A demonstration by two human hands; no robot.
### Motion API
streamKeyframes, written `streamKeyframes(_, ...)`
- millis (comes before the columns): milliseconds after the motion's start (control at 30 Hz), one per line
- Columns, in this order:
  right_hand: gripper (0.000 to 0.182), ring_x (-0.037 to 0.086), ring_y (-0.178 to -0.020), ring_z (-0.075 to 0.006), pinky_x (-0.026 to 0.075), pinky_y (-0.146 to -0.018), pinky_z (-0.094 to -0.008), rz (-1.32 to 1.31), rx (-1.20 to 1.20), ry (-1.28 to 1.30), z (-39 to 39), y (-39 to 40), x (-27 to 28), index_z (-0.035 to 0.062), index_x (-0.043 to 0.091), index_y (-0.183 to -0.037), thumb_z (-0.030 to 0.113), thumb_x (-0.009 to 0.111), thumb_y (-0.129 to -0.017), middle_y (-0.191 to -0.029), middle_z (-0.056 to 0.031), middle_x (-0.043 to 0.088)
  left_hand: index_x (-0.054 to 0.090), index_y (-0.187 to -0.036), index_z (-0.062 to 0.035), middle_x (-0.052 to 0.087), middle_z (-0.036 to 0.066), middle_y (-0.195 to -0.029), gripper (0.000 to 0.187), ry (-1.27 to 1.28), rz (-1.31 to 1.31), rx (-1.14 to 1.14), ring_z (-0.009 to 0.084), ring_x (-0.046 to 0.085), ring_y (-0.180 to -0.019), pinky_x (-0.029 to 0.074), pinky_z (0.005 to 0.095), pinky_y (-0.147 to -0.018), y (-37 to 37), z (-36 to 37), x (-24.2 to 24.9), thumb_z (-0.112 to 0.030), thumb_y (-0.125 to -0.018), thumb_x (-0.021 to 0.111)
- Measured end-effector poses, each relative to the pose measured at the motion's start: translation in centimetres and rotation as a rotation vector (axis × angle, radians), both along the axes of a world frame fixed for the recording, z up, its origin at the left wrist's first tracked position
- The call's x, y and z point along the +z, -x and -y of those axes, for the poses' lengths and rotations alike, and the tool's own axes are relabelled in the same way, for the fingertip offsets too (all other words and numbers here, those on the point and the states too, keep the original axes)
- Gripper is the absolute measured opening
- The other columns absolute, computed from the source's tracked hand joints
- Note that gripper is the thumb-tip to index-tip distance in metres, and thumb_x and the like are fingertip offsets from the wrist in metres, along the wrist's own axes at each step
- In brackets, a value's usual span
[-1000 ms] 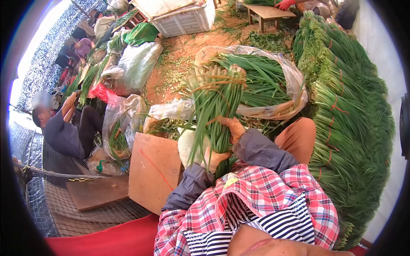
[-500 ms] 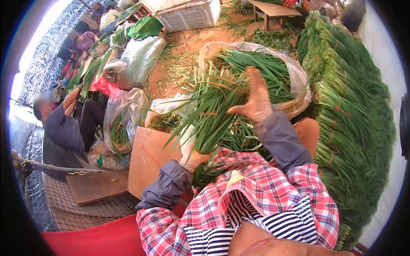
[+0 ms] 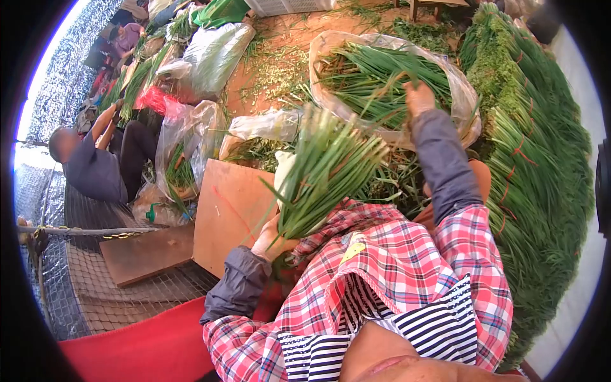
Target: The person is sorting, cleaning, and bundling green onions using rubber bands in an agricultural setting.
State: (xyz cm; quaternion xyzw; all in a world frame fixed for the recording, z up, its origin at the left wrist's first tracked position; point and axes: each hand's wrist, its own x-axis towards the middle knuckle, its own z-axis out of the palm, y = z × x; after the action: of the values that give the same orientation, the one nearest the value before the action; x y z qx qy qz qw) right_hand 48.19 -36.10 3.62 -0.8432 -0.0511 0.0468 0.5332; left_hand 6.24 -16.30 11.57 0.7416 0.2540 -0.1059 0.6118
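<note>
My left hand (image 3: 270,243) is closed around the leafy end of a bunch of garlic chives (image 3: 328,165). Their pale cut ends fan out, pointing up and away from my lap. My right hand (image 3: 420,100) is stretched forward above an open clear plastic bag (image 3: 470,118). Its fingers are bent round a few loose chive leaves (image 3: 389,118), partly blurred. More long green chives (image 3: 363,70) lie inside that bag.
Tied chives form a tall pile (image 3: 541,184) on my right. A wooden board (image 3: 232,197) stands by my left arm. Trimmings (image 3: 270,73) litter the ground ahead. At left sits a person (image 3: 95,165) beside another plastic bag (image 3: 188,153). A white crate (image 3: 289,5) is at the back.
My right hand has left the bunch and moved forward and right over the bag, its fingers closing from spread. The bunch in my left hand now shows fanned pale ends. The view has tilted down.
</note>
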Motion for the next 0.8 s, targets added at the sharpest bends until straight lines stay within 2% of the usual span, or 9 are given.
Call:
streamKeyframes(67,0.021,0.047,-0.051,-0.0148,0.038,-0.049,-0.0334,-0.092,0.035,-0.168,1.8,-0.2,0.3,0.0055,0.060,-0.090,0.025,0.052,-0.086,-0.056,-0.0031,0.048,0.047,-0.115,-0.0008,0.059,0.004,-0.097,0.057,0.034,0.001,0.067,0.0126,0.054,-0.089,0.045,0.0276,-0.076,0.7,0.1,0.5,-0.002,-0.063,0.069)
streamKeyframes(133,0.026,0.054,-0.058,-0.0221,0.043,-0.054,-0.0363,-0.104,0.175,0.199,1.7,1.2,-0.8,0.0040,0.061,-0.088,0.029,0.057,-0.081,-0.062,-0.0066,0.055,0.048,-0.114,-0.0023,0.059,0.004,-0.095,0.058,0.098,0.058,0.085,0.0140,0.055,-0.086,0.046,0.0286,-0.075,0.9,-0.4,-0.1,0.000,-0.061,0.070)
streamKeyframes(200,0.035,0.058,-0.082,-0.0288,0.046,-0.069,-0.0355,0.265,0.960,1.085,1.1,1.2,-9.8,0.0043,0.062,-0.093,0.035,0.062,-0.075,-0.085,-0.0147,0.061,0.048,-0.114,-0.0029,0.059,0.004,-0.095,0.058,0.159,0.124,0.196,0.0145,0.055,-0.086,0.046,0.0284,-0.075,0.5,-0.1,0.5,0.001,-0.060,0.070)
streamKeyframes(267,0.046,0.051,-0.105,-0.0271,0.044,-0.082,-0.0320,-0.104,1.090,0.976,0.8,8.4,-4.3,0.0083,0.058,-0.108,0.036,0.067,-0.072,-0.108,-0.0207,0.056,0.048,-0.113,-0.0037,0.059,0.004,-0.091,0.057,0.216,0.088,0.227,0.0142,0.056,-0.081,0.046,0.0272,-0.069,0.1,-0.3,0.8,0.003,-0.059,0.069)
streamKeyframes(333,0.062,0.042,-0.116,-0.0247,0.037,-0.092,-0.0337,0.271,0.940,0.560,0.8,8.8,-7.9,0.0093,0.049,-0.120,0.035,0.071,-0.069,-0.119,-0.0233,0.049,0.049,-0.112,-0.0038,0.058,0.003,-0.090,0.057,0.208,0.068,0.258,0.0136,0.056,-0.078,0.046,0.0267,-0.066,0.1,-0.4,0.5,0.004,-0.059,0.068)
streamKeyframes(433,0.058,0.056,-0.099,-0.0245,0.047,-0.076,-0.0337,-0.618,0.653,-0.613,-0.4,11.5,0.8,-0.0005,0.046,-0.122,0.030,0.065,-0.077,-0.107,-0.0186,0.058,0.049,-0.111,-0.0040,0.058,0.003,-0.089,0.056,0.177,0.089,0.287,0.0135,0.056,-0.076,0.046,0.0267,-0.065,-0.4,0.2,0.1,0.004,-0.058,0.068)
streamKeyframes(567,0.038,0.054,-0.051,-0.0146,0.046,-0.050,-0.0261,-0.527,0.712,-0.356,-4.3,13.7,3.4,-0.0015,0.054,-0.107,0.020,0.066,-0.077,-0.070,-0.0077,0.059,0.052,-0.110,-0.0044,0.059,0.003,-0.091,0.055,0.169,0.100,0.240,0.0140,0.056,-0.079,0.046,0.0273,-0.068,-0.8,0.4,-1.1,0.003,-0.059,0.069)
streamKeyframes(700,0.039,0.051,-0.054,-0.0122,0.046,-0.050,-0.0264,-0.684,0.326,-0.835,0.4,6.2,2.9,0.0036,0.055,-0.112,0.018,0.066,-0.077,-0.069,-0.0050,0.058,0.052,-0.111,-0.0045,0.059,0.004,-0.095,0.054,0.258,0.095,0.258,0.0149,0.056,-0.083,0.046,0.0285,-0.073,-0.1,0.4,-1.5,0.002,-0.060,0.069)
streamKeyframes(800,0.048,0.056,-0.076,-0.0172,0.047,-0.068,-0.0294,-0.418,0.468,-0.602,1.0,3.1,2.8,0.0100,0.050,-0.121,0.020,0.066,-0.077,-0.085,-0.0086,0.061,0.051,-0.113,-0.0039,0.059,0.005,-0.101,0.055,0.231,0.159,0.209,0.0162,0.056,-0.091,0.045,0.0298,-0.078,-0.1,0.2,-2.1,0.002,-0.061,0.069)
